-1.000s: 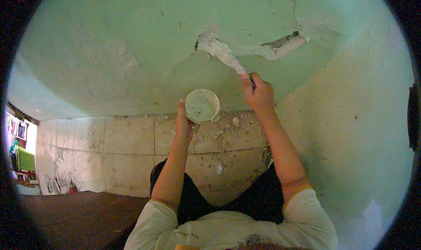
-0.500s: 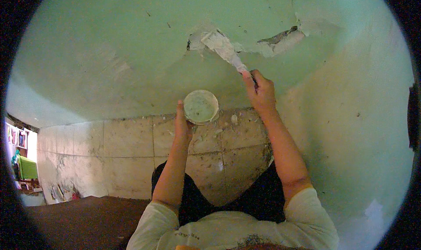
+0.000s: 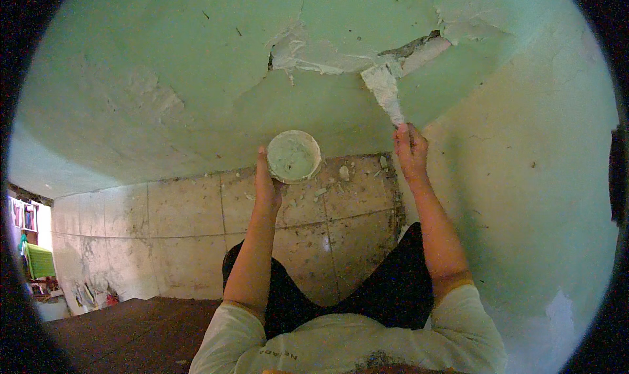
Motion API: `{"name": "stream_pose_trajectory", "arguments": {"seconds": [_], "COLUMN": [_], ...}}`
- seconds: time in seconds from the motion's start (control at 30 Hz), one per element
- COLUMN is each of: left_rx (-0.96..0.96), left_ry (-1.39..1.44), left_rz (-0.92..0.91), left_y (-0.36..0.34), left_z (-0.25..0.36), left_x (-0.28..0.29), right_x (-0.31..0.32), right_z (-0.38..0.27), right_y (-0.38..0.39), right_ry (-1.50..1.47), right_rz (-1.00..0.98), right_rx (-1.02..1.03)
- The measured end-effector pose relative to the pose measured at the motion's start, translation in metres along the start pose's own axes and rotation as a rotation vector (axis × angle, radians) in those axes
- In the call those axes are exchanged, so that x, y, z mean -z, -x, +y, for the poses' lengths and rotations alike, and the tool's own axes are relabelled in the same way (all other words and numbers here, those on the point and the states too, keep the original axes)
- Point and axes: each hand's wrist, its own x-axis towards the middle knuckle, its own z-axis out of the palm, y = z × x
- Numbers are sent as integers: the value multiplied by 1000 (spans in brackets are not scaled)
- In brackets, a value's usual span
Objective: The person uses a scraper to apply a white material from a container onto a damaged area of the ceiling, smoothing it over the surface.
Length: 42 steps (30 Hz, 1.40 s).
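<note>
My left hand (image 3: 267, 180) grips a round pale tub (image 3: 294, 155) from its left side, with some pale paste inside. In my right hand (image 3: 411, 148), closed round its handle, is a putty knife (image 3: 383, 89), its blade coated in white paste and held up at the green wall (image 3: 249, 98) just below a long damaged patch (image 3: 321, 56) of whitish filler, peeling paint and a dark gouge (image 3: 413, 46).
Pale floor tiles (image 3: 177, 216) below carry plaster chips (image 3: 344, 172). A side wall (image 3: 537, 190) stands at right. At lower left are a dark brown surface (image 3: 124, 334), propped pieces (image 3: 92, 295), and an opening with shelves and a green plastic object (image 3: 40, 261).
My right hand and knife have moved right and down along the damaged patch, uncovering whitish filler at its left part. My left hand and tub have shifted slightly left.
</note>
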Motion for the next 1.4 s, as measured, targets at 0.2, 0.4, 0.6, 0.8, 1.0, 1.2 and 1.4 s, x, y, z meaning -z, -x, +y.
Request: {"name": "stream_pose_trajectory", "arguments": {"seconds": [0.2, 0.4, 0.6, 0.8, 1.0, 1.2, 1.4], "left_rx": [-57, -47, -97, -45, -43, -35, -69], "left_ry": [8, 8, 39, 32, 7, 69, 54], "left_rz": [-18, 4, 57, 56, 69, 24, 28], "left_y": [-1, 5, -1, 7, 5, -8, -8], "left_z": [-3, 6, -4, 6, 4, -7, -7], "left_x": [4, -3, 8, -10, -1, 6, 11], "right_x": [-55, -76, -71, -87, -72, -91, -74], "right_z": [-44, 35, -32, -19, -52, -50, -80], "right_y": [-19, 22, 19, 12, 59, 41, 71], "right_ry": [-60, 29, -281, -57, -319, -188, -441], "right_rz": [-64, -53, -43, 39, -3, 47, -25], "right_rx": [53, -53, -89, -31, -195, -106, -313]}}
